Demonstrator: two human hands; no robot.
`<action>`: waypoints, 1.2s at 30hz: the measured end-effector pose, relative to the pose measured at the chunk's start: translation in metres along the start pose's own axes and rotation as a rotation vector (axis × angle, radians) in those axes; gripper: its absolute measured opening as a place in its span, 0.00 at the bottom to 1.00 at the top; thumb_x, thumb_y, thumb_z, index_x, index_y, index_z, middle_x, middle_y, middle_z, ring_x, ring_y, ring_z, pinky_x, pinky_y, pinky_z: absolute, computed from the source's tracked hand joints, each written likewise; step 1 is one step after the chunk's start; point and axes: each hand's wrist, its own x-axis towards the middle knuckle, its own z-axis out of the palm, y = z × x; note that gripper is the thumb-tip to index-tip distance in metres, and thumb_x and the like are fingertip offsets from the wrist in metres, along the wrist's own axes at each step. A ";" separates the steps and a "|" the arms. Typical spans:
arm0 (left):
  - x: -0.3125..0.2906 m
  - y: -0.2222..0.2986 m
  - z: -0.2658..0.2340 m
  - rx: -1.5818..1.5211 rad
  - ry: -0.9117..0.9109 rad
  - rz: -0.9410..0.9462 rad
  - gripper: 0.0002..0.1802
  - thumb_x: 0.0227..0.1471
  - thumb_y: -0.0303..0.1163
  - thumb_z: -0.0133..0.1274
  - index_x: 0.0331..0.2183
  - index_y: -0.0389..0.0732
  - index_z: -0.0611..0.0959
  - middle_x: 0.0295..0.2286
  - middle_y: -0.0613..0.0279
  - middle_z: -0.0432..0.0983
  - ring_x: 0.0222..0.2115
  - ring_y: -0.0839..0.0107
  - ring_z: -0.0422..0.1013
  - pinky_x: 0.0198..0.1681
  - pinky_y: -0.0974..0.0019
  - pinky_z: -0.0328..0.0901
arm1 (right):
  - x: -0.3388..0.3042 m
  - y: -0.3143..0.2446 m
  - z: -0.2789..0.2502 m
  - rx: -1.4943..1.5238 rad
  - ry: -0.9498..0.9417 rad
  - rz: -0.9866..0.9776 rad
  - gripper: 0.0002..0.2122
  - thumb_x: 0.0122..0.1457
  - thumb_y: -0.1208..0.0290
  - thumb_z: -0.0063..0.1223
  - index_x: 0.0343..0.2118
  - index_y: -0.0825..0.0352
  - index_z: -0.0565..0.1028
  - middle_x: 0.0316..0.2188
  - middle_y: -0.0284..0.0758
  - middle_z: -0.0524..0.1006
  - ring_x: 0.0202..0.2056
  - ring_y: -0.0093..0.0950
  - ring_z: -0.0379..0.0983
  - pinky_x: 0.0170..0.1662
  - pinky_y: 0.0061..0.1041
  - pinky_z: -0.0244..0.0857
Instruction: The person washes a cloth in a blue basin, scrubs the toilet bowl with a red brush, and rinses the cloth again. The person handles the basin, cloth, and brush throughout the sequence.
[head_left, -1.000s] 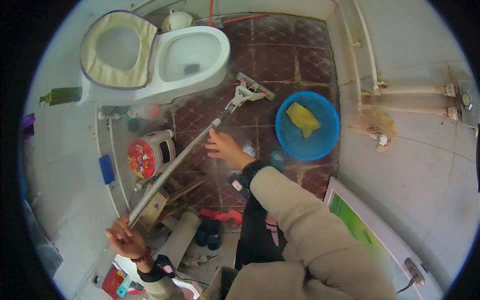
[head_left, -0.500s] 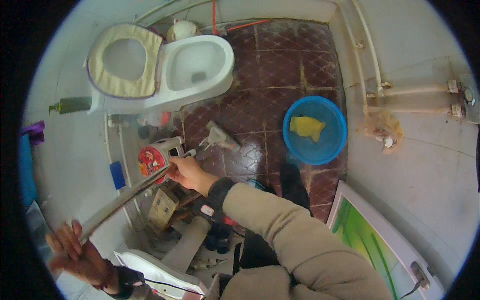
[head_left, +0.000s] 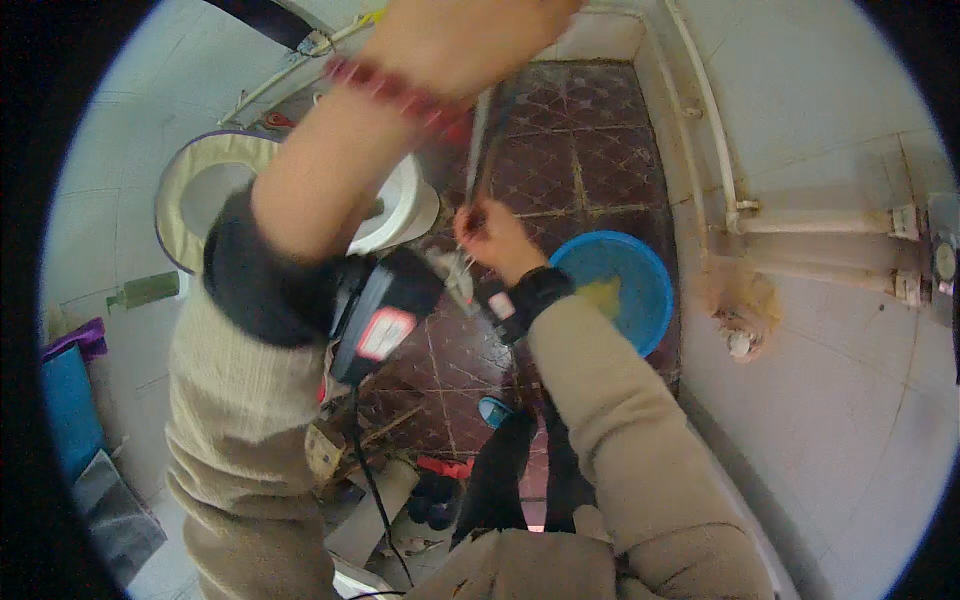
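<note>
My left hand is raised close in front of me at the top, with a red beaded bracelet on its wrist. Its fingers are blurred and partly cut off by the edge. Lower down, my right hand has its fingers closed around a long thin pole, which rises steeply and passes out of sight under the left hand. Whether the left hand grips it cannot be made out. A black boxy device with a cable is at my left wrist, and a dark band is on the right one.
A blue basin with a yellow cloth stands on the brown floor tiles. My left arm partly covers the white toilet and its padded seat cover. Pipes run along the right wall. Wooden pieces lie lower left.
My left hand has swung from lower left up to the top. My right hand has moved up and right. The pole has turned from a left-leaning slant to nearly vertical in view.
</note>
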 end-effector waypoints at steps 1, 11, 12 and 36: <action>0.023 0.014 0.000 -0.325 -0.019 -0.010 0.27 0.50 0.57 0.47 0.22 0.39 0.72 0.13 0.69 0.63 0.17 0.79 0.64 0.18 0.74 0.60 | -0.011 -0.026 0.017 0.020 0.007 -0.021 0.05 0.55 0.75 0.44 0.31 0.72 0.66 0.27 0.40 0.68 0.29 0.30 0.68 0.29 0.24 0.70; 0.087 0.061 0.017 -0.187 0.135 0.533 0.35 0.48 0.60 0.49 0.32 0.31 0.72 0.23 0.56 0.69 0.27 0.70 0.68 0.27 0.70 0.65 | -0.097 -0.219 0.079 -0.085 -0.371 -0.284 0.06 0.55 0.75 0.39 0.31 0.72 0.67 0.26 0.39 0.68 0.30 0.31 0.67 0.32 0.28 0.67; 0.091 0.051 0.021 -0.152 0.149 0.545 0.36 0.48 0.59 0.49 0.37 0.30 0.70 0.28 0.51 0.70 0.32 0.67 0.69 0.31 0.69 0.67 | -0.104 -0.242 0.073 -0.040 -0.538 -0.192 0.07 0.55 0.75 0.37 0.31 0.73 0.67 0.26 0.39 0.68 0.30 0.31 0.67 0.31 0.30 0.67; -0.293 -0.244 0.418 -0.555 -0.115 -0.916 0.35 0.51 0.54 0.47 0.47 0.31 0.70 0.45 0.46 0.69 0.49 0.56 0.64 0.51 0.64 0.58 | -0.166 -0.212 -0.190 -1.053 0.570 -0.677 0.25 0.57 0.58 0.49 0.55 0.60 0.59 0.45 0.43 0.69 0.47 0.36 0.66 0.45 0.38 0.65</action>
